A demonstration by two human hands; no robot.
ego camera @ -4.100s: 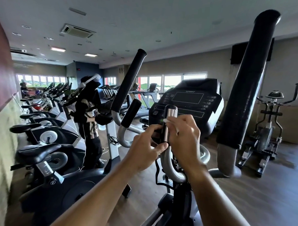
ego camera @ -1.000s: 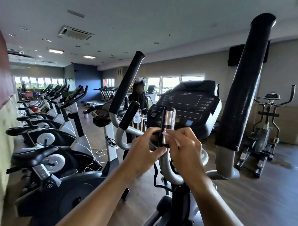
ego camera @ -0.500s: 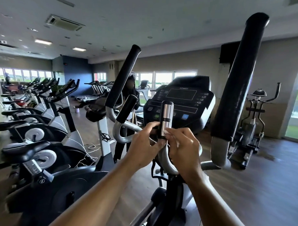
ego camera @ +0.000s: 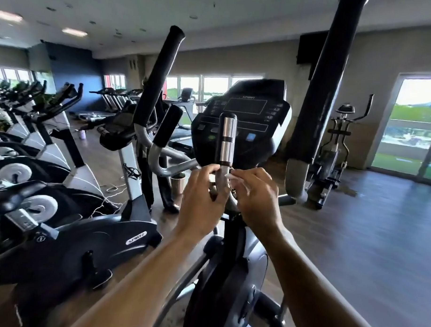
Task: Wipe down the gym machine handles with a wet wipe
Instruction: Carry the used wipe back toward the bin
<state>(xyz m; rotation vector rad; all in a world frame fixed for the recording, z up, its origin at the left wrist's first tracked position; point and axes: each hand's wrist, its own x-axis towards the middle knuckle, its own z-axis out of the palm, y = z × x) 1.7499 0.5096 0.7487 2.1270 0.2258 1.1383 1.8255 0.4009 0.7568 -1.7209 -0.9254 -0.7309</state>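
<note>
The handle [ego camera: 226,139] stands upright before the machine's console, a short post with two polished metal sleeves parted by dark bands and a black cap on top. Below the lower sleeve it curves down into grey tube. The wet wipe [ego camera: 236,179], white and crumpled, lies against the post's base just under the lower band.

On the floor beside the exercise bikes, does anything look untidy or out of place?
Yes. Thin light cables lie loose and tangled on the wooden floor behind the nearest exercise bike. They are not tied or routed, so they look untidy. Nothing looks spilled.
</note>
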